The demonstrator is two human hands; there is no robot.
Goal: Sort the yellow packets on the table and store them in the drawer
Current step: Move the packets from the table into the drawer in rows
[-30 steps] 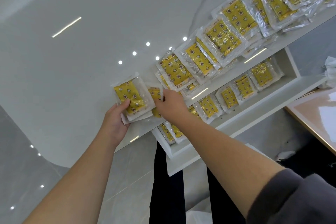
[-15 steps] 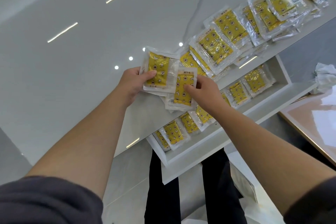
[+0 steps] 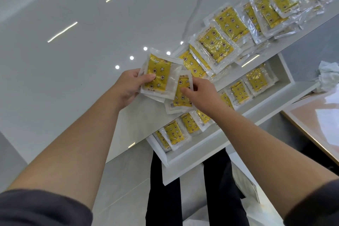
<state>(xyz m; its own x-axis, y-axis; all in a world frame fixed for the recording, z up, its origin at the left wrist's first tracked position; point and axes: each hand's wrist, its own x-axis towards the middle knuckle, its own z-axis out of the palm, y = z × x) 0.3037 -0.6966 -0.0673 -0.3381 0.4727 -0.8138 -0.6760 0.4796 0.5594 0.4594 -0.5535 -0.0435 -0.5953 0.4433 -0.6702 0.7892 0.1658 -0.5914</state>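
We see stack of yellow packets [image 3: 159, 74], clear wrap, star print, pinched in left hand [image 3: 128, 88] over table [image 3: 73, 79] edge. Single packet [image 3: 182, 101], same print, held in right hand [image 3: 201, 95], top edge tucked under stack. Overlapping row of packets [image 3: 216, 44] lies along table edge. White drawer [image 3: 192, 153] stands open below, drawer packets [image 3: 238, 91] flat, in one row.
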